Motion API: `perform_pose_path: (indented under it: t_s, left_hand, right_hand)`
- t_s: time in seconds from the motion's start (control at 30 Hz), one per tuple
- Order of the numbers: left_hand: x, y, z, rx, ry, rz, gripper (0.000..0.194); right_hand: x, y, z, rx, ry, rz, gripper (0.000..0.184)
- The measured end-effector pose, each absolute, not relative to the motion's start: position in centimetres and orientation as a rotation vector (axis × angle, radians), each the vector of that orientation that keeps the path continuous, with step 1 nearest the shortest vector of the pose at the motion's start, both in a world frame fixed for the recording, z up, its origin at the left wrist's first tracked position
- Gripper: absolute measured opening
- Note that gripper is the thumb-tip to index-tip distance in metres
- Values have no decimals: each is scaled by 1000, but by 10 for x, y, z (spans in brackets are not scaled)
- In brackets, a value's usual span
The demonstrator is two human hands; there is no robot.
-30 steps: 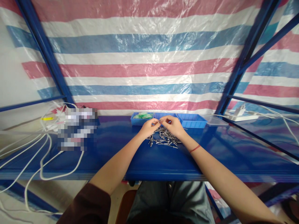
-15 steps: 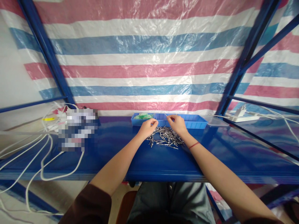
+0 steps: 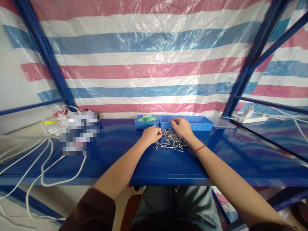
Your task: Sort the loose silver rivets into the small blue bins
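A loose heap of silver pop rivets lies on the blue table. My left hand is at the heap's left edge, its fingers pinched together around a rivet that barely shows. Behind the heap, my right hand hovers by the front of the middle blue bin. Its thumb and forefinger are curled together; whatever lies between the tips is too small to make out. To the left, another blue bin holds green and clear plastic packets. A third blue bin stands at the right.
A clear plastic lid or tray lies right of the bins. Farther right is a white power strip with cables. White cables and a blurred-out object occupy the left side. Blue frame posts flank the table.
My hands were together over the heap, then parted. My right hand carried a rivet to the middle bin; that rivet no longer shows. My left hand has lowered to the heap's left edge.
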State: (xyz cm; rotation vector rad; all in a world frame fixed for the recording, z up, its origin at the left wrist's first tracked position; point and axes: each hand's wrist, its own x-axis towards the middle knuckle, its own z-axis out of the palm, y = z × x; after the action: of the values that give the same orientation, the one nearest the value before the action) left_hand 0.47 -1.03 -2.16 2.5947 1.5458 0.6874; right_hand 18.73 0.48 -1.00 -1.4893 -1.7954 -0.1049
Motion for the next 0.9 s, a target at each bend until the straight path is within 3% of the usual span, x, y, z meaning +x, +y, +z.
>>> perform_pose_path:
  t_s: [0.2,0.63,0.9]
  left_hand:
    - [6,-13,-20,2544,1591,750,17]
    - [10,-19,-16,2743,1609,539,24]
    - [9,-6,-20,2412,1430,953,19]
  right_hand:
    - [182,-2,-10,-1459,-1913,-27,22]
    - [177,-7,-12,-1392,-2037,69,20]
    - [175,-7,-16,-1290,-2051,255,19]
